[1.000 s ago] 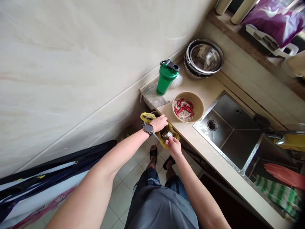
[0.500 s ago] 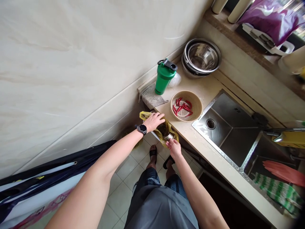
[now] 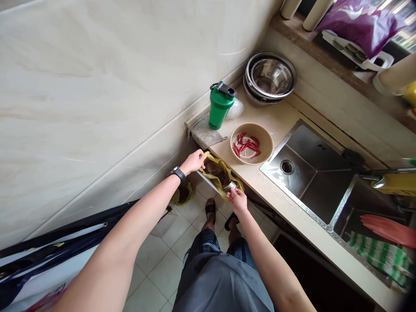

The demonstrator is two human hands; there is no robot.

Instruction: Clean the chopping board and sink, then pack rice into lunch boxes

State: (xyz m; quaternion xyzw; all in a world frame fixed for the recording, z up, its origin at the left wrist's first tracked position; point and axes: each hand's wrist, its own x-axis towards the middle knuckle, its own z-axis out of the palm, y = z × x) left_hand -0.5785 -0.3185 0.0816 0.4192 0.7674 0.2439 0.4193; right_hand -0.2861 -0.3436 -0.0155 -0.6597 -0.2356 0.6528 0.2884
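Observation:
A yellow plastic bag [image 3: 215, 178] hangs wide at the counter's front edge, with dark contents inside and a white bar along its near side. My left hand [image 3: 193, 162], wearing a dark watch on the wrist, pinches the bag's rim at its left end. Over the bag's right end, my right hand [image 3: 238, 201] grips a small perforated metal sink strainer [image 3: 231, 186] between thumb and fingers. Just above, a beige colander [image 3: 267, 149] on the counter holds several red chilies [image 3: 248, 145].
A green shaker bottle [image 3: 219, 108], a grey cloth [image 3: 206, 133] and stacked metal bowls [image 3: 271, 78] stand on the counter. The steel double sink [image 3: 300, 169] is at right, with a pink glove [image 3: 388, 229] and a striped cloth [image 3: 378, 255]. Another yellow bag [image 3: 184, 193] is on the floor.
My left hand has moved left to the end of the bag and taken its rim, and the bag's mouth is wider. My right hand stays with the strainer.

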